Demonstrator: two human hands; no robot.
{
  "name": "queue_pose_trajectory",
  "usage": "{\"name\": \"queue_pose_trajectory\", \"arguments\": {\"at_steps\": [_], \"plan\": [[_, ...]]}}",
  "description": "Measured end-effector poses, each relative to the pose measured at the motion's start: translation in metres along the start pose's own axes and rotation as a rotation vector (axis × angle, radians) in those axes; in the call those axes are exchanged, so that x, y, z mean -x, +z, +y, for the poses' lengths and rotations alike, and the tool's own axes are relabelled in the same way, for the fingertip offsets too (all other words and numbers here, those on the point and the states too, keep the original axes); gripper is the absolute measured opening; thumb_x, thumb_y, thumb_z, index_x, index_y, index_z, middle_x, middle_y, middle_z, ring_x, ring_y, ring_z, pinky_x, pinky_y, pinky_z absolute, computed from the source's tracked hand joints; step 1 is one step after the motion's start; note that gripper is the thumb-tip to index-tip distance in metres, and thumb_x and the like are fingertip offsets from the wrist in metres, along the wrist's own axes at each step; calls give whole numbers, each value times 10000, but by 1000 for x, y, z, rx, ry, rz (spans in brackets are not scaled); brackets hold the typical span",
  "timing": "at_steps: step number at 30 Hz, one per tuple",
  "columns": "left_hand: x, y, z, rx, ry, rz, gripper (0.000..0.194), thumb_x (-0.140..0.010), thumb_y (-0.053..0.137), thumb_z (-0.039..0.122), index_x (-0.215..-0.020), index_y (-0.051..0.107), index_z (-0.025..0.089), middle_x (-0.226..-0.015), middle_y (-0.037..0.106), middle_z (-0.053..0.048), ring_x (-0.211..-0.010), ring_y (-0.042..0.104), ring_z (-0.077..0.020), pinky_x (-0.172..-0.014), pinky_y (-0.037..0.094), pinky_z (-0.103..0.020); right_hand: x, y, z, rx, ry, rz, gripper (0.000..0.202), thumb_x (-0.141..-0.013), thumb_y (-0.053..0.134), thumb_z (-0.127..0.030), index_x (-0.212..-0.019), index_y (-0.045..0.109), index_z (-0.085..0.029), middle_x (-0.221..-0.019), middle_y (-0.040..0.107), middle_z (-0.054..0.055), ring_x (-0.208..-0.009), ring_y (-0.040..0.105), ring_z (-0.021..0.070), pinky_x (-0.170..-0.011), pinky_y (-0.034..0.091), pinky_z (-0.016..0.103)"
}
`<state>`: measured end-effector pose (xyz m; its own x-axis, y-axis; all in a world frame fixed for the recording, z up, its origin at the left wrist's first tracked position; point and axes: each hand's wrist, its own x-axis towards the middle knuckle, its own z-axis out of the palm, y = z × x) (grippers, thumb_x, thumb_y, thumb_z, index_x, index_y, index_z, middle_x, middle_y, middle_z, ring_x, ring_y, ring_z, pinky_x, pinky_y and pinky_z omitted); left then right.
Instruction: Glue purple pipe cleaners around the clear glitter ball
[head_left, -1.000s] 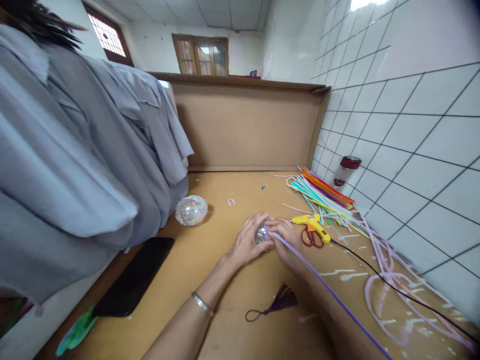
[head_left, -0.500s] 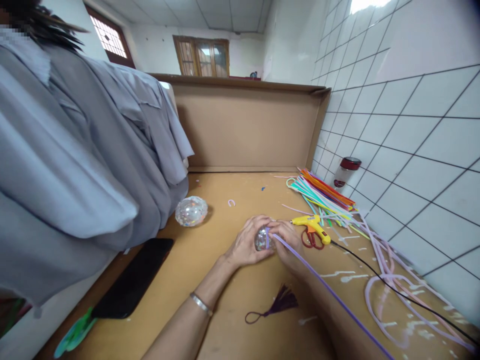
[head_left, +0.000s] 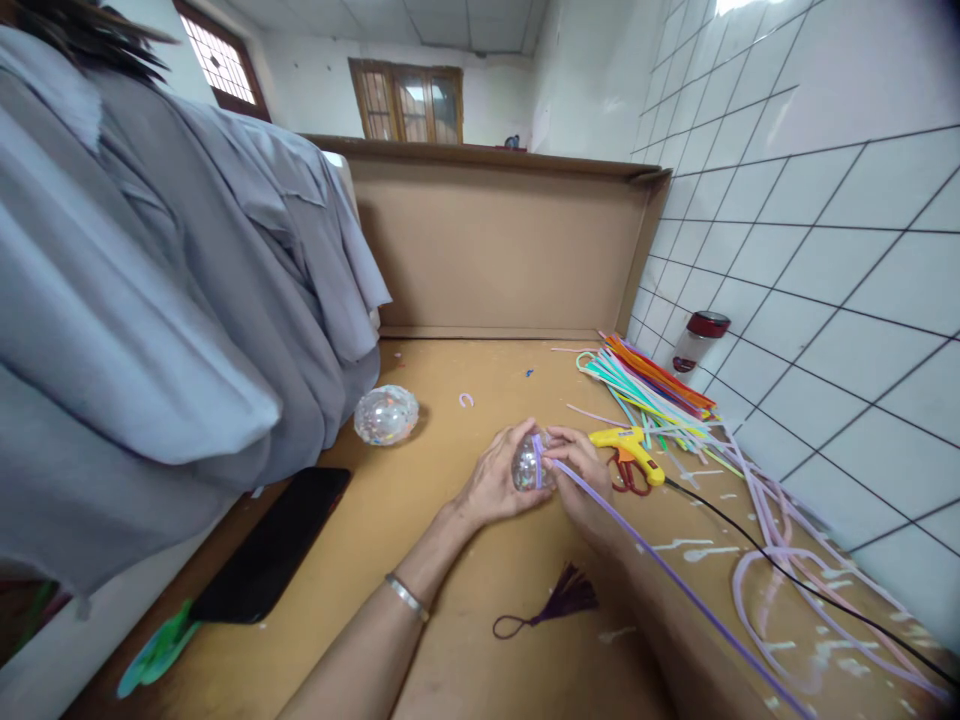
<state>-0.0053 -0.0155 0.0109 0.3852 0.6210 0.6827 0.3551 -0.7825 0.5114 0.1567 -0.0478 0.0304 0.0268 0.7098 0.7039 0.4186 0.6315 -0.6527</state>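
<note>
Left hand [head_left: 491, 480] cups a clear ball [head_left: 526, 472]; right hand [head_left: 581, 478], nearly closed, seemingly pinches purple strip [head_left: 640, 544]. Cardboard wall [head_left: 495, 245] stands well apart.

Premises: an indoor room set up as a small craft workspace; whether part of a home or a workshop cannot be determined. Evidence: a tabletop [head_left: 360, 520] bearing a yellow glue gun [head_left: 636, 455], red-handled scissors [head_left: 627, 474] and a bundle of coloured strips [head_left: 652, 385]. Whitish streaks [head_left: 711, 553] mark the surface. Cardboard panel [head_left: 502, 245] upright at the far edge. Right wall [head_left: 817, 290] white-tiled; wood-framed window [head_left: 412, 100] and panelled ceiling [head_left: 465, 25] beyond
</note>
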Motion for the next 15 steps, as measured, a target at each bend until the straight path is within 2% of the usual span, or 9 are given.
{"name": "queue_pose_trajectory", "arguments": {"at_steps": [6, 11, 15], "plan": [[2, 1, -3, -18, 32, -17, 938, -705, 777, 379, -1482, 267, 250, -1369, 521, -140, -1274, 521, -312, -1074, 452, -516, 0, 0, -1, -20, -13, -8, 125, -868, 589, -255, -806, 696, -239, -1047, 663, 70, -1010, 637, 211, -863, 519, 358], [3, 2, -6, 1, -17, -11, 887, -683, 806, 420, -1426, 363, 224, -1490, 351, -183, -1393, 398, -347, -1113, 409, -530, 1, 0, 0, -33, -29, -14, 132, -872, 581, -239, -819, 701, -233, -1044, 654, 66, -995, 632, 200, -865, 511, 344], [4, 2, -6, 13, -76, -42, 845, -666, 817, 415, -1386, 422, 217, -1468, 384, -181, -1386, 413, -346, -1116, 410, -524, 0, -1, 0, -30, -37, -18, 135, -875, 579, -244, -832, 706, -233, -1040, 653, 68, -1000, 629, 204, -874, 510, 354]]}}
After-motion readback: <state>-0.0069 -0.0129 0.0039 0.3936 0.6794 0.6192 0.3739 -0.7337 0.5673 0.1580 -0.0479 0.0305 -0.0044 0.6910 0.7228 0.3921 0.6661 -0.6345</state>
